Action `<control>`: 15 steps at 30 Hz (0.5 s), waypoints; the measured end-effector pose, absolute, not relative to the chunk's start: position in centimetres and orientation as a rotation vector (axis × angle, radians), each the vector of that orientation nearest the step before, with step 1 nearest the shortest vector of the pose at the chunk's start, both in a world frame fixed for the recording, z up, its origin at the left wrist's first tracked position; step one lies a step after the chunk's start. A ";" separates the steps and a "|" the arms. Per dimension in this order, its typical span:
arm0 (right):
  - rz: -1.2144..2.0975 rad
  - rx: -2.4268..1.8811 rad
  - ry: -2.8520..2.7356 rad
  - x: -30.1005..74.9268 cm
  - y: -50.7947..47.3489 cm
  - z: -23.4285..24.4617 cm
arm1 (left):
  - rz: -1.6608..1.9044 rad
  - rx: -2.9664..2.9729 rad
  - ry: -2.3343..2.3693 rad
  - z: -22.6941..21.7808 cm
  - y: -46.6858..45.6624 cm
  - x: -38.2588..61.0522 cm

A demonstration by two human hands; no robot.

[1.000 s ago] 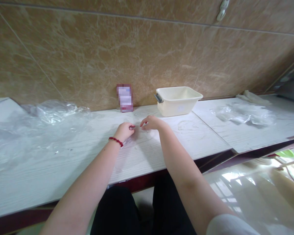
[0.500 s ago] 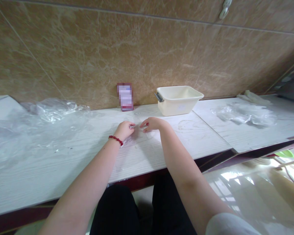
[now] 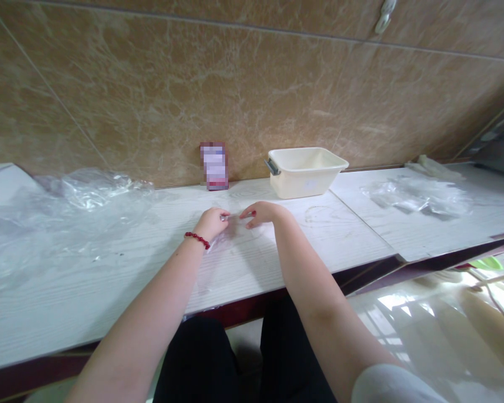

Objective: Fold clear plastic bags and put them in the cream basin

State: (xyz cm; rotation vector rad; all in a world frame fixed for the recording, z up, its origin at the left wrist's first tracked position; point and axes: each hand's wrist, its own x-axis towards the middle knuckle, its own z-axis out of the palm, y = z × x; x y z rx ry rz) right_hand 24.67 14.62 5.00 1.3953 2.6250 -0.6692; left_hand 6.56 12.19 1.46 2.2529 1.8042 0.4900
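Observation:
My left hand, with a red bead bracelet on its wrist, rests on the white table with fingers curled and pinched on a thin clear plastic bag. My right hand sits just to its right, its fingers pinched on the same bag's upper edge. The bag lies flat under and between both hands and is hard to make out against the table.
A cream plastic tub stands against the brown tiled wall behind the hands, a small card left of it. Crumpled clear plastic covers the table's left; more plastic sheets lie right. The table edge runs near my lap.
Both hands have stayed at the same spot; the fingertips have shifted slightly closer together on the bag.

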 end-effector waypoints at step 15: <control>-0.757 1.452 2.616 25.0 14.9 4.4 | 0.384 2.265 2.002 2.1 12.0 4.4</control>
